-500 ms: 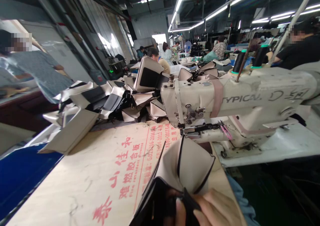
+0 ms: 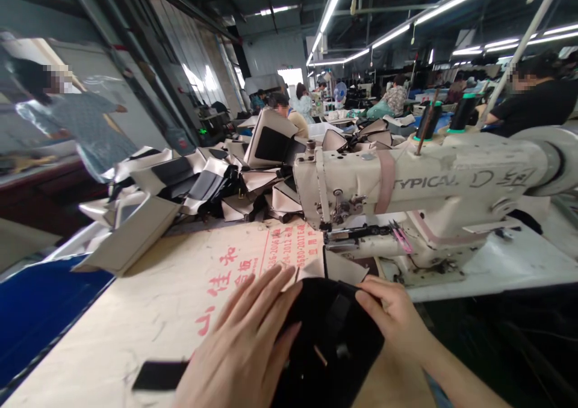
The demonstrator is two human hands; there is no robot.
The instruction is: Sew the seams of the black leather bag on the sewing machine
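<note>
My left hand (image 2: 241, 348) lies flat with its fingers stretched out over the left side of a black fabric piece (image 2: 329, 342) on the plywood board. My right hand (image 2: 391, 318) grips the right top edge of the same piece, fingers curled over it. A beige panel (image 2: 336, 268) joined to the black piece points toward the needle of the cream sewing machine (image 2: 433, 185) just behind. A small black strip (image 2: 158, 375) rests on the board left of my left hand.
A heap of beige and black sewn pieces (image 2: 203, 182) fills the back of the plywood board (image 2: 149, 312). Thread cones (image 2: 460, 114) stand on the machine. A blue surface (image 2: 40, 312) is at left. Other people sit at machines behind and to the right; one stands at far left.
The fabric piece was held upright near the bottom edge; now it lies flat on the board nearer the needle. My left hand has come into view, spread on it. A black strip now shows.
</note>
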